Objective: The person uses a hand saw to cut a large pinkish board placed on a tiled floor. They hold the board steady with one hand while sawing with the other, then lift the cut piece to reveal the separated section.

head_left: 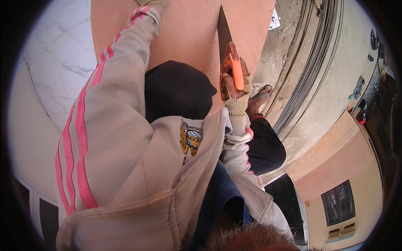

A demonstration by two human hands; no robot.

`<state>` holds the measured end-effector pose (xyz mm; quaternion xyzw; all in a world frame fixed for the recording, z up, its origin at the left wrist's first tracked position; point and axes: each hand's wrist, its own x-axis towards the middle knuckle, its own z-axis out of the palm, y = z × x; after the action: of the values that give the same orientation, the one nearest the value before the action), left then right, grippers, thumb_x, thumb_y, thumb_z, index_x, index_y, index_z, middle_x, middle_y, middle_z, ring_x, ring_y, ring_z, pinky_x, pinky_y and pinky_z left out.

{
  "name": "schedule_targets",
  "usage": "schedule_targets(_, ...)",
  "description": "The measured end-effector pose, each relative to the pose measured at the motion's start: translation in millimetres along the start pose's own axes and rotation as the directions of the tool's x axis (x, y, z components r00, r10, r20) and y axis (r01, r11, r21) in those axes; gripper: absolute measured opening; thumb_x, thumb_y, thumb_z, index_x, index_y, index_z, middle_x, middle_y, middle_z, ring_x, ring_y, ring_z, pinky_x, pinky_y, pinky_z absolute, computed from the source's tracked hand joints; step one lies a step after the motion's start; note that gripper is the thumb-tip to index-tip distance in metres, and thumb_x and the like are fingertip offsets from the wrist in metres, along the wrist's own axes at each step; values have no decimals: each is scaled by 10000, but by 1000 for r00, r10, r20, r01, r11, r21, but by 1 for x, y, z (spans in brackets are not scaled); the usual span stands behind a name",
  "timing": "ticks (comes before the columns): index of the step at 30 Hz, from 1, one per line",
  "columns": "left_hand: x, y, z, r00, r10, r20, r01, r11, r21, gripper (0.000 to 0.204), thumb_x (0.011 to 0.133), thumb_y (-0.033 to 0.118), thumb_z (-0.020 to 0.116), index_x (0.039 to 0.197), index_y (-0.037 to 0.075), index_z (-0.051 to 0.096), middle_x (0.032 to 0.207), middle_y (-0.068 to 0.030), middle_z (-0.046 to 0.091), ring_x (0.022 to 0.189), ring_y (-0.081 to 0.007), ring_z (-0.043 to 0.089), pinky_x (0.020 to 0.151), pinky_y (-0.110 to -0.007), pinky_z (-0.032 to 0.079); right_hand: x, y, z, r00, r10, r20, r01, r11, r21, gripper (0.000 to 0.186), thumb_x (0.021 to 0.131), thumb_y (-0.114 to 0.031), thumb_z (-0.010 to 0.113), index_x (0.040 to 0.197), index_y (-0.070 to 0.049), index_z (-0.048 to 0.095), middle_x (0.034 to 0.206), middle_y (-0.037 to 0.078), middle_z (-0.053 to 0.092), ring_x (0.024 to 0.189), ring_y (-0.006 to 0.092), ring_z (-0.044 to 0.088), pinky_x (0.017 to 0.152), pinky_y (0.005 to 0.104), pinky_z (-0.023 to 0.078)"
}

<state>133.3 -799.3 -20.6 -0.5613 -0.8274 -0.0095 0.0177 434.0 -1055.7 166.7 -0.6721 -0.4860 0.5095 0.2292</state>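
Observation:
My right hand [233, 86], in a knitted glove that leaves the fingers bare, is wrapped round the orange handle of a handsaw [224, 32]. The dark blade points away from me over a large pinkish-brown wooden sheet [180, 44], its toothed edge on the left. I cannot tell how deep the blade sits in the sheet. My left arm reaches far forward across the sheet. Only the gloved wrist of my left hand [157, 3] shows at the top edge; its fingers are out of view. A black-clad knee [179, 90] is over the sheet, between my arms.
White marbled tiles [58, 54] lie to the left. A sandalled foot [260, 95] stands right of the saw. Long dark rods [312, 62] run along the concrete floor farther right. Several pieces of footwear [359, 87] lie at the far right, near a wall with a barred window [338, 203].

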Motion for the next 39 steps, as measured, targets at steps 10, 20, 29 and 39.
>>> schedule_targets(10, -6, -1, -2, 1000, -24, 10, 25, 999, -48, 877, 939, 698, 534, 1617, 163, 389, 1678, -188, 263, 1571, -365, 194, 1247, -639, 151, -16, -21, -2, 995, 32, -89, -18, 988, 155, 615, 881, 32, 592, 1486, 28, 488, 1226, 136, 700, 1079, 200, 690, 936, 308, 536)
schedule_targets(20, -13, -12, 0, 999, -32, 9, 32, 999, 11, 880, 936, 707, 527, 1618, 167, 394, 1663, -184, 302, 1548, -369, 232, 1232, -646, 168, -112, -7, -11, 963, 255, -85, -200, 890, 409, 593, 863, -16, 682, 1440, 22, 550, 1359, 162, 642, 1189, 243, 672, 1007, 357, 526)
schedule_targets(29, -7, 1, -14, 996, -28, 80, 28, 1000, -1, 876, 950, 700, 518, 1628, 165, 372, 1685, -182, 273, 1562, -376, 220, 1243, -633, 161, -13, -18, 12, 983, 165, -84, -140, 959, 247, 541, 863, 16, 600, 1401, 14, 543, 1117, 87, 673, 996, 174, 665, 862, 295, 534)
schedule_targets(39, -4, -11, -13, 999, -33, 9, 33, 999, -1, 877, 943, 699, 532, 1620, 160, 385, 1668, -197, 293, 1558, -382, 229, 1247, -628, 164, -86, -19, 4, 987, 25, -157, -2, 990, 142, 655, 870, 45, 589, 1508, 58, 448, 1265, 168, 659, 1123, 235, 666, 955, 340, 532)
